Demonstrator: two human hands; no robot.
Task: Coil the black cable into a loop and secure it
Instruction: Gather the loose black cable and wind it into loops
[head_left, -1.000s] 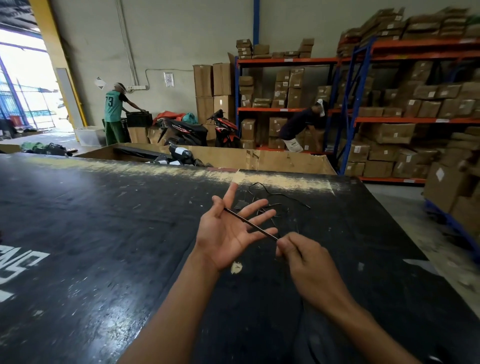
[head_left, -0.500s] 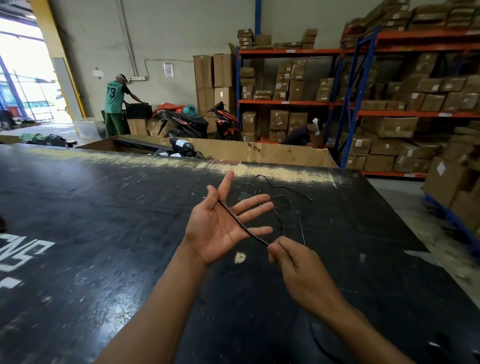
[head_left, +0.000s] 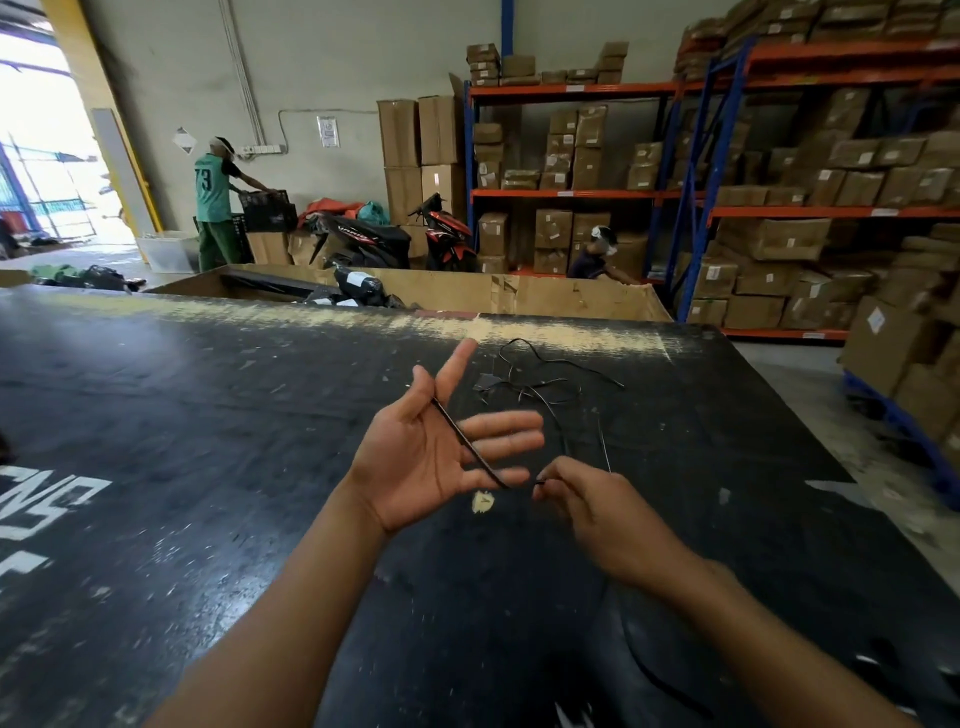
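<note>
So the black cable (head_left: 470, 448) runs diagonally across the open palm of the left hand (head_left: 423, 457), from up by the base of the index finger down past the little finger. That hand is palm up with the fingers spread loose, not gripping anything; the cable just lies on it. Just right of it, the right hand (head_left: 592, 506) has its thumb and fingertips pinched on the cable end, the rest of its fingers curled in. Between the two hands there's a short gap where the cable's line isn't clear, a bit blurry there.

More of the cable sits in a messy tangle (head_left: 540, 387) on the black table (head_left: 208, 441), far side of the hands, near the table's far edge, and thin strands come from it toward the right hand. Another dark stretch trails under the right forearm toward the near edge.

A small pale scrap (head_left: 482, 502) lies on the table just near of the left fingertips. Behind the table is a big cardboard bin (head_left: 545, 296), then parked scooters (head_left: 395, 236) and shelves of boxes (head_left: 779, 208) on the right. A person in a green shirt (head_left: 213, 202) stands far left.
</note>
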